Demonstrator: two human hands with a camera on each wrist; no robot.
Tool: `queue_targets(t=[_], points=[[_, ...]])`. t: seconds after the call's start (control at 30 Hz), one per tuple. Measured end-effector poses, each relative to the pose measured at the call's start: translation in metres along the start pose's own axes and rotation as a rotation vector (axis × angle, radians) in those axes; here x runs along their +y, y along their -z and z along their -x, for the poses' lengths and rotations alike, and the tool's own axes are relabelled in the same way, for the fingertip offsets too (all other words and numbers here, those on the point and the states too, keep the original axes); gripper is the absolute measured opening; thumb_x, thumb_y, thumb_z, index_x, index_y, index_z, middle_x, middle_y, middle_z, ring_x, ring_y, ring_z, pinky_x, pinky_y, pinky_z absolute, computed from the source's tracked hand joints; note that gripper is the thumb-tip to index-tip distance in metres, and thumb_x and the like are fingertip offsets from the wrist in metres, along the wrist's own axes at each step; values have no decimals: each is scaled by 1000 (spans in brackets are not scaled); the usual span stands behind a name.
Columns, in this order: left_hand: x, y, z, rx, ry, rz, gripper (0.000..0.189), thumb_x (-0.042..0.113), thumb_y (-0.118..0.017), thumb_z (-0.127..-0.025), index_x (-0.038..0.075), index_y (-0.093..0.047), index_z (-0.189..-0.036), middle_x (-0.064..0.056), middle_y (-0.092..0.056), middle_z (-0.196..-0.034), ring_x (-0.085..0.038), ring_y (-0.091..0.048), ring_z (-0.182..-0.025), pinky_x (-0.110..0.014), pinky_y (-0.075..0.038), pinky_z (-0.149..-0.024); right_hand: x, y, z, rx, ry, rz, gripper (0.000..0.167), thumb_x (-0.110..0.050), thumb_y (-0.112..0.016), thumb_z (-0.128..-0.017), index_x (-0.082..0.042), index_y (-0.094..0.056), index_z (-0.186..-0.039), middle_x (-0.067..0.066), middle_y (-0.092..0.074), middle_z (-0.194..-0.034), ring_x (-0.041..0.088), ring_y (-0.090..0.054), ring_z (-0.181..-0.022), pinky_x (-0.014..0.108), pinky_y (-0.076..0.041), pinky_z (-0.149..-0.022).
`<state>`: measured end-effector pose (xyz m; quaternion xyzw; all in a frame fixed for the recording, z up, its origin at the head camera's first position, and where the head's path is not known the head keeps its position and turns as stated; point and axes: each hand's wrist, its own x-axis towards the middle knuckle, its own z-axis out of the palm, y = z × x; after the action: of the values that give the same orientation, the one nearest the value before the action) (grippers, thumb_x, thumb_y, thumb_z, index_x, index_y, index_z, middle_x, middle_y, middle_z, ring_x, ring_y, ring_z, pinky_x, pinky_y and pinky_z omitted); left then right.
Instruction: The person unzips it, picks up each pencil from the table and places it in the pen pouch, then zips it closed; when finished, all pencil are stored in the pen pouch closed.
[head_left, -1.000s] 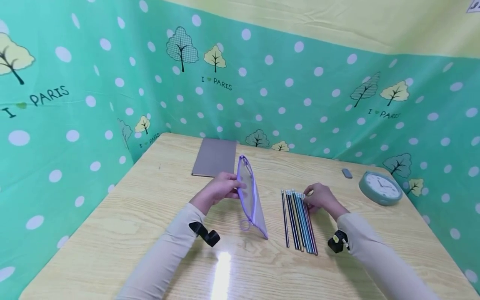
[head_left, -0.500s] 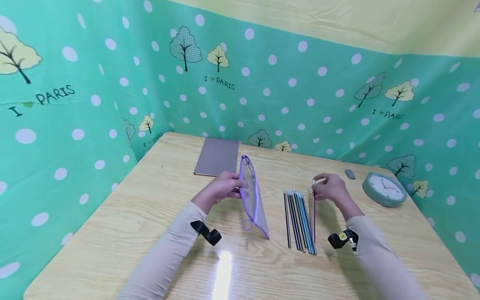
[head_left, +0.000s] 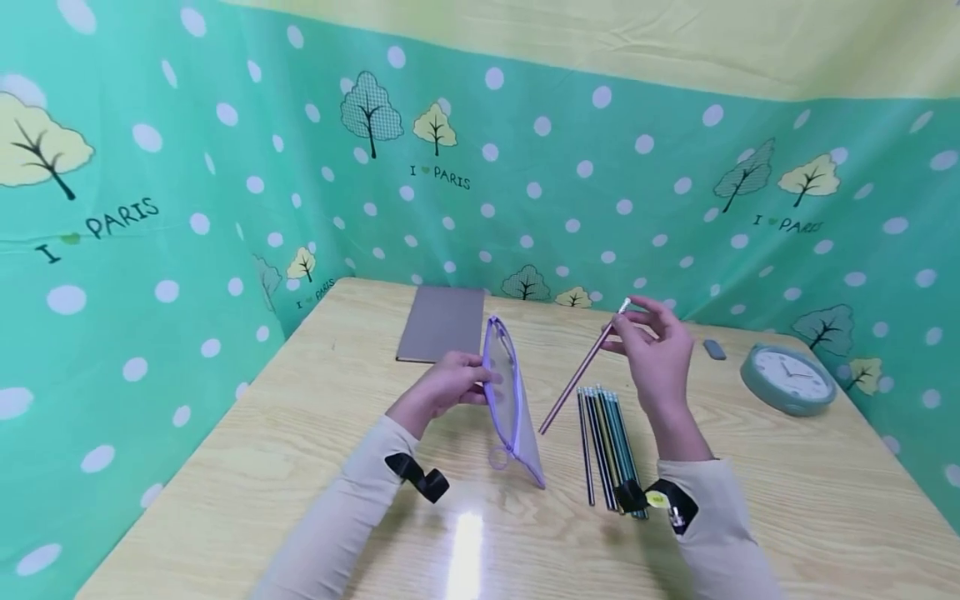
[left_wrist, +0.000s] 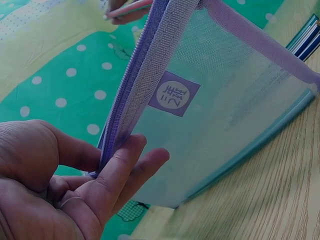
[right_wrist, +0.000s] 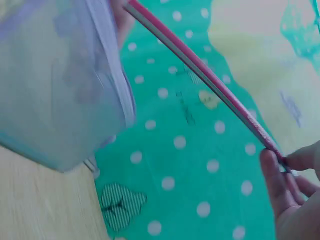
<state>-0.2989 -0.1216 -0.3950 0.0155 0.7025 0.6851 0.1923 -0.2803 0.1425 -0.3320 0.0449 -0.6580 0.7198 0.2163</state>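
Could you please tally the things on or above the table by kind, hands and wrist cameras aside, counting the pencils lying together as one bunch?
Mesh pouch: 1
Held pencil: 1
Pencil bunch: 1
Notebook: 1
Clock: 1
Small grey block: 1
Total: 6

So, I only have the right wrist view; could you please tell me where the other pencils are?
Observer: The other pencils lie bunched on the table, to the right of the pouch in the head view.
Operator: Thank you; is the pouch open?
Observer: Yes, the head view shows its zippered top gaping.
Operator: And is there anything near the table's right edge, please?
Observer: A round clock is there.
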Motion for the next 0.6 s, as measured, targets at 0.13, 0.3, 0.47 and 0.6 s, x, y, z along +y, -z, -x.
queue_targets(t=[0.13, 0.3, 0.47, 0.6], points=[[0, 0, 1, -13, -10, -17, 34, 0, -58, -101, -17, -57, -131, -20, -70, -103, -16, -72, -76, -23, -64, -71, -1, -13, 10, 35, 156, -75, 30, 11, -64, -96, -7, -66, -119, 6, -62, -94, 9, -72, -77, 29, -66, -68], [0, -2, 0, -7, -17, -38, 38, 1, -58, -101, -17, -55, -135, -20, -70, -105, -14, -71, -76, -23, -65, -72, 4, -26, 20, 42, 341, -163, 31, 16, -64, -92, 5, -64, -121, 5, -63, -95, 11, -73, -79, 30, -66, -67], [-1, -4, -1, -6, -32, -38, 38, 1, -59, -101, -17, -56, -134, -19, -70, -102, -12, -70, -74, -22, -64, -71, 14, -40, 30, -14, 534, -118, 29, 19, -62, -90, 19, -57, -118, 0, -65, -99, 7, -73, -83, 26, -66, -69], [0, -5, 0, -4, -38, -42, 35, 0, -59, -101, -17, -57, -132, -19, -70, -103, -13, -70, -75, -23, -65, -72, 18, -47, 36, -71, 638, -37, 27, 18, -65, -89, 20, -59, -115, 12, -68, -93, 3, -73, -83, 23, -65, -68]])
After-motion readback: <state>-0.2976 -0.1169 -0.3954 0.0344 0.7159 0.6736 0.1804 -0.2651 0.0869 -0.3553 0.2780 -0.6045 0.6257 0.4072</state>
